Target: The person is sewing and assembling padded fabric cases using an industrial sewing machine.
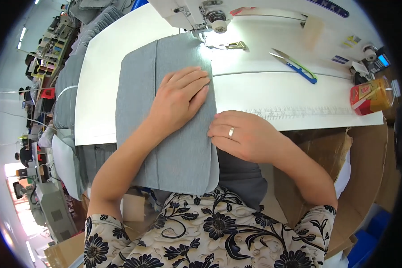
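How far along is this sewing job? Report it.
Done: one long seam already runs down the grey fabric panel, left of the hands. In hand: the left hand presses the panel flat while the right hand steadies its right edge, the far end lying at the sewing machine's foot. Left: that right edge shows no stitching yet. The thread snips lie unused.

Grey cloth panel (165, 116) matt, finely ribbed weave. White table top (272, 89) smooth, slightly glossy. Snips (295, 66) shiny metal blades, blue plastic handle. Cardboard box (366, 178) matt brown. Sewing machine (201, 13) glossy white.
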Demonstrator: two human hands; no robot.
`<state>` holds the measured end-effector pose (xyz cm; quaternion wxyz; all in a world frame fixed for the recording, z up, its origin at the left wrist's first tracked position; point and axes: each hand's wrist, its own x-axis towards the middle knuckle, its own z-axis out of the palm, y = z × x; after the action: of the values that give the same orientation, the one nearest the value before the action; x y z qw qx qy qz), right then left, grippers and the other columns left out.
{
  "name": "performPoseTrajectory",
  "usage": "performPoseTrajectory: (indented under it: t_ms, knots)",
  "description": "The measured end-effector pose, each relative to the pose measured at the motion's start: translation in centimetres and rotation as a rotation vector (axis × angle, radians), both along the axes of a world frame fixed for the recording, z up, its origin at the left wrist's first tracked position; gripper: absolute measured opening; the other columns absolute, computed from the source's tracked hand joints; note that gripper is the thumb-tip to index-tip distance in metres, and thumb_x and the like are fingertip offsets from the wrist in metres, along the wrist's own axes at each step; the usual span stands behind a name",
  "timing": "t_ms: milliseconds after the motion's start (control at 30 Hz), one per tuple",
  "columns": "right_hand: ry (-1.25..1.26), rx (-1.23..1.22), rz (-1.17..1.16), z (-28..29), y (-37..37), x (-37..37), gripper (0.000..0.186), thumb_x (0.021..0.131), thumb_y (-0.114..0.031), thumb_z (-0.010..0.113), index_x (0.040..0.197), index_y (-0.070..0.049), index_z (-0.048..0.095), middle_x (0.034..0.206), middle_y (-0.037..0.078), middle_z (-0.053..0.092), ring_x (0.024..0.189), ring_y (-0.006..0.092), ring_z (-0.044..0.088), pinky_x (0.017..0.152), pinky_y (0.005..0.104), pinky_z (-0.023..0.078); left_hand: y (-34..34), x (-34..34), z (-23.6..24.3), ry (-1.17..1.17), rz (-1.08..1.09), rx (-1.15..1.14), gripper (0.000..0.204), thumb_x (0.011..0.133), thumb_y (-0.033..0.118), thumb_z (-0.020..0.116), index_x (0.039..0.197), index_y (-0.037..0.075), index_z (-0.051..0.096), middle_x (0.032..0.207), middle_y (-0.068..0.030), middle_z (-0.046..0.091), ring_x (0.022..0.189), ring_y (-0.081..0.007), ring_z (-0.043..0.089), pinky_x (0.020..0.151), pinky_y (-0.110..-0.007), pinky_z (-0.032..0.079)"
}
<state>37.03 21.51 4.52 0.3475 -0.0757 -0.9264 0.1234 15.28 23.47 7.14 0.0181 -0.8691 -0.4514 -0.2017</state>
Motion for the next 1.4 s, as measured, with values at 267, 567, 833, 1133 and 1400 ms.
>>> performPoseTrajectory:
  t_ms: [267, 567, 833, 1133, 1400]
  knots:
    - [0.096, 0.137, -0.358, -0.3, 1.6, -1.6, 0.017, 0.070, -0.010, 0.064, 0.083, 0.001, 0.060, 0.093, 0.013, 0.064, 0.092, 0.0278, 0.064, 0.085, 0.0366, 0.054, 0.3, -0.4, -0.4, -0.090, 0.014, -0.062, 0.020, 0.091, 0.010, 0.065, 0.108, 0.004, 0.073, 0.118, -0.0072, 0.070, 0.123, -0.0232, 0.059, 0.100, -0.037, 0.043]
    - [-0.122, 0.124, -0.118, 0.8, 3.6, 0.2, 0.021, 0.069, -0.012, 0.061, 0.083, 0.004, 0.063, 0.087, 0.013, 0.065, 0.086, 0.0264, 0.063, 0.078, 0.0341, 0.054, -0.1, 1.6, 0.6, 0.061, 0.030, 0.004, 0.018, 0.085, 0.011, 0.069, 0.101, 0.003, 0.067, 0.112, -0.0072, 0.068, 0.116, -0.0264, 0.059, 0.099, -0.041, 0.042]
    - [-0.167, 0.167, -0.099, 1.7, 4.8, -0.2, 0.016, 0.069, -0.011, 0.062, 0.076, 0.003, 0.062, 0.081, 0.012, 0.064, 0.080, 0.0249, 0.062, 0.070, 0.0325, 0.053, 0.9, 0.7, 0.2, -0.038, 0.001, -0.037, 0.022, 0.084, 0.009, 0.070, 0.104, 0.002, 0.067, 0.114, -0.0080, 0.068, 0.117, -0.0269, 0.059, 0.098, -0.041, 0.042]
    - [-0.232, 0.183, -0.143, 0.7, 9.0, -1.0, 0.007, 0.074, -0.009, 0.063, 0.074, -0.003, 0.059, 0.077, 0.008, 0.063, 0.083, 0.0231, 0.063, 0.073, 0.0345, 0.055, 6.0, -0.7, -1.0, -0.079, -0.051, 0.077, 0.014, 0.088, 0.015, 0.066, 0.097, 0.006, 0.071, 0.104, -0.0048, 0.071, 0.110, -0.0201, 0.062, 0.096, -0.040, 0.043]
    - [-0.011, -0.025, -0.376, 0.1, 3.5, -0.2, 0.013, 0.077, -0.008, 0.062, 0.088, 0.000, 0.062, 0.094, 0.012, 0.066, 0.092, 0.0275, 0.066, 0.078, 0.0372, 0.055, 5.3, -1.1, -0.6, 0.063, -0.100, 0.189, 0.019, 0.087, 0.015, 0.067, 0.101, 0.004, 0.068, 0.106, -0.0093, 0.070, 0.115, -0.0244, 0.062, 0.098, -0.045, 0.047]
